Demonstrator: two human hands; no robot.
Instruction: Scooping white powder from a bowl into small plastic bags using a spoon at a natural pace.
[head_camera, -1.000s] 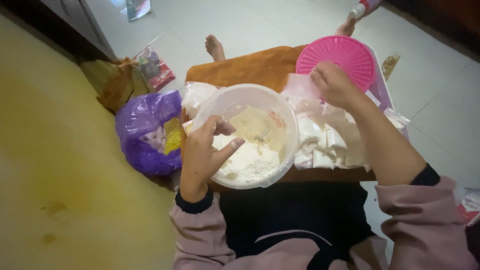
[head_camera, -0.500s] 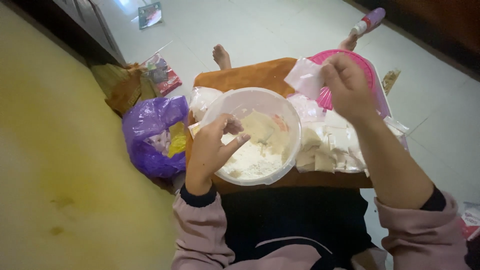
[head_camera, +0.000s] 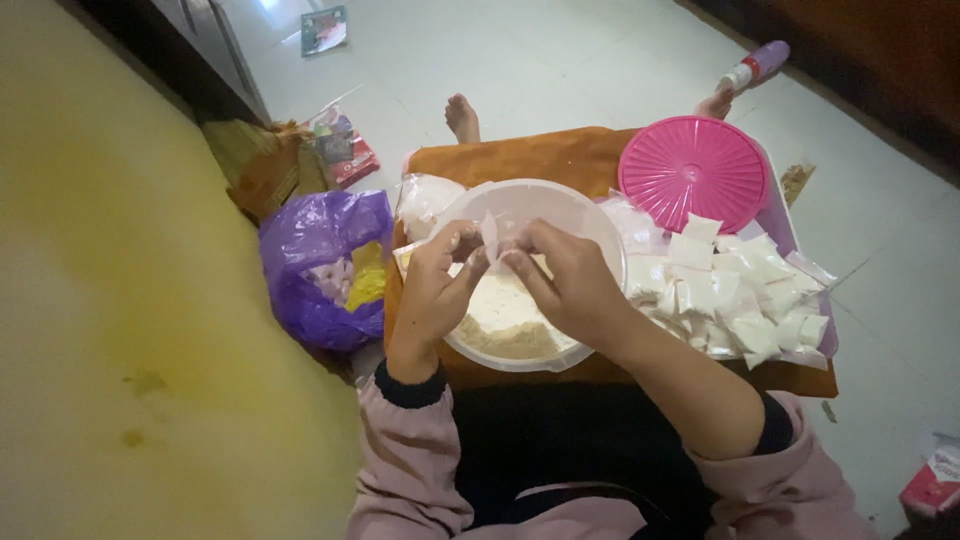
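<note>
Now both hands meet over the bowl (head_camera: 600, 215), which sits on an orange cloth (head_camera: 530, 155) across the person's lap. The left hand (head_camera: 432, 290) and the right hand (head_camera: 565, 280) each pinch one side of a small clear bag (head_camera: 490, 232) between thumb and fingers, so each grip is closed on the bag. The bag hangs just above the pale powder (head_camera: 505, 315) in the bowl. It looks flat, and I cannot tell if any powder is inside it.

A lot of the work looks done. A big pile of small white packets (head_camera: 735, 295) lies on the cloth just to the right of the bowl, many of them stacked on each other. A round pink lid (head_camera: 693, 172) rests behind that pile, off the bowl.

A lot is left too, I think. The bowl holds plenty of powder, up its side, so many more bags could be filled.

A purple bag (head_camera: 310, 250) lies on the floor to the left of the bowl, with something yellow in it. A bare foot (head_camera: 462, 115) shows past the cloth, on the white floor
</note>
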